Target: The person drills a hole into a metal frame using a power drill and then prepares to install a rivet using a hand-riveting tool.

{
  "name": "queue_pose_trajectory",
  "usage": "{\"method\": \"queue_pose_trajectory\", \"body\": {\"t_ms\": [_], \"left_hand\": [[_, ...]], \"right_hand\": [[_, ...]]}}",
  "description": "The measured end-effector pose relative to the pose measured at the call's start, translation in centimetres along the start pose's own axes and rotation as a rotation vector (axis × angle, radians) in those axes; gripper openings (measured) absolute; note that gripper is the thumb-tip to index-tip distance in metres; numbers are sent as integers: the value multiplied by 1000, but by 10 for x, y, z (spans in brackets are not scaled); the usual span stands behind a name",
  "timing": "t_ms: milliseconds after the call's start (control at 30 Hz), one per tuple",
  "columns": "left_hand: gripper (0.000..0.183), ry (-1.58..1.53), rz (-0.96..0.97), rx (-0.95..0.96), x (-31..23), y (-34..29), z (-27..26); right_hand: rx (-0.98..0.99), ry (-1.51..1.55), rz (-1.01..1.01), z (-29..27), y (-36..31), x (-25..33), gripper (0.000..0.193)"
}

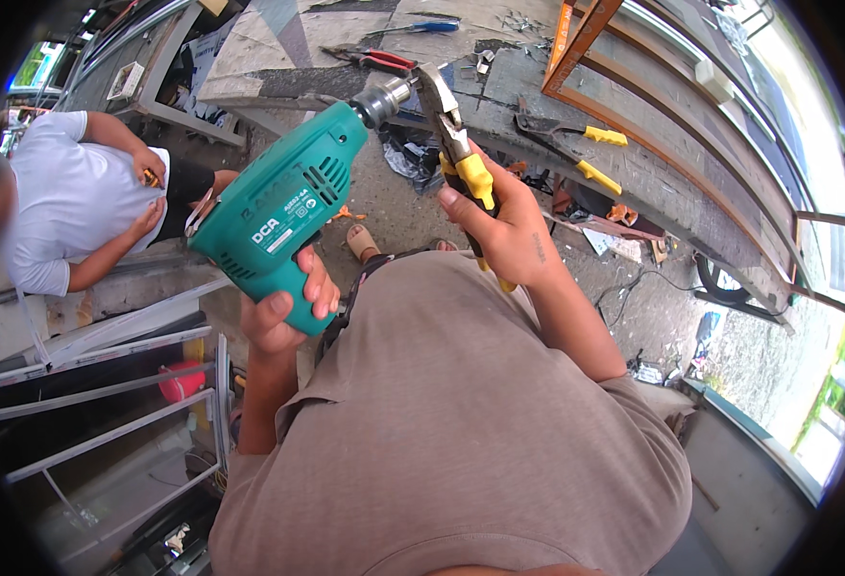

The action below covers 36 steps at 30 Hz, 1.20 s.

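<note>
My left hand [298, 307] is wrapped round the handle of a green power drill [283, 197], which tilts up and to the right. Its metal chuck [381, 101] points toward the workbench [346, 24]. My right hand [514, 226] grips a pair of pliers [442, 110] with yellow-sleeved handles, held nearly upright. The metal jaws of the pliers are at the chuck's front end, over a short bit there. Whether the jaws clamp the bit or only touch it, I cannot tell.
On the bench lie red-handled pliers [384, 61], a blue-handled screwdriver [434, 27] and yellow-handled cutters [576, 144]. An orange metal frame [568, 60] stands at right. A person in a white shirt [72, 206] is at left, above metal frames [106, 437] and a red bucket [182, 382].
</note>
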<state>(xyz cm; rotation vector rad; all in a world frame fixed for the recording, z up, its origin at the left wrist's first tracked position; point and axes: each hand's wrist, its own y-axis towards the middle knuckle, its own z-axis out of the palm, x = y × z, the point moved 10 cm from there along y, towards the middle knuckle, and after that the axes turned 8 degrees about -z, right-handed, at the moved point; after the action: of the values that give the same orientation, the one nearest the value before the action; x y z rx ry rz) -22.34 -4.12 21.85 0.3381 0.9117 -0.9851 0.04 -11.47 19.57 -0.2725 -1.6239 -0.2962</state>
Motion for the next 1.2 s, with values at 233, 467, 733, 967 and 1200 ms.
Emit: {"method": "queue_pose_trajectory", "body": {"t_ms": [233,467,733,967,1200], "left_hand": [[66,-26,15,27,-5,-2,-1],[74,-6,-25,2,-2,7,-1],[80,30,-182,2,16,16,10],[77,-63,-57,75,3,25,-4],[77,-117,-55,126,9,36,-2]], "right_hand": [[149,112,-93,6,-1,11,66],[140,-109,-37,9,-3,1,63],[23,-21,-11,-7,6,-16,62],[-31,121,17,-43,-9,-31,70],[81,152,72,-34,-17,-12,69]]}}
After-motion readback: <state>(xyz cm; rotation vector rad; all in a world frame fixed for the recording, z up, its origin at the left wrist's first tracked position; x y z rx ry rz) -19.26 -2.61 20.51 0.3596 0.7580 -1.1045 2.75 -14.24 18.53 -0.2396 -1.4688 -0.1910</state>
